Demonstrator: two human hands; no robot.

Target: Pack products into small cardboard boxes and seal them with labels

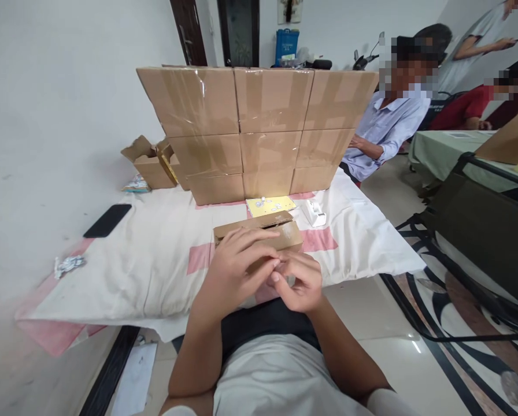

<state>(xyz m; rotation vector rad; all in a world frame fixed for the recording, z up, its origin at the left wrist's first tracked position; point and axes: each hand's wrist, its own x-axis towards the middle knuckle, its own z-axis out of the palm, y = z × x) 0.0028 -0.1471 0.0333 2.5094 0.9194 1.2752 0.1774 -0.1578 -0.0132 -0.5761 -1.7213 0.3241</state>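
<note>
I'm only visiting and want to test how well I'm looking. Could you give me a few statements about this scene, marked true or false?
1. The left hand and right hand are held close together. True.
2. In the picture, the white tape dispenser is right of the yellow sheet. True.
3. The black phone is right of the tape dispenser in the picture. False: it is on the left.
4. The yellow sheet lies on top of the stacked boxes. False: it lies on the cloth, at their foot.
5. The stacked boxes show three columns toward the person. True.
6. The small cardboard box is behind the stacked boxes. False: it is in front, near the hands.
</note>
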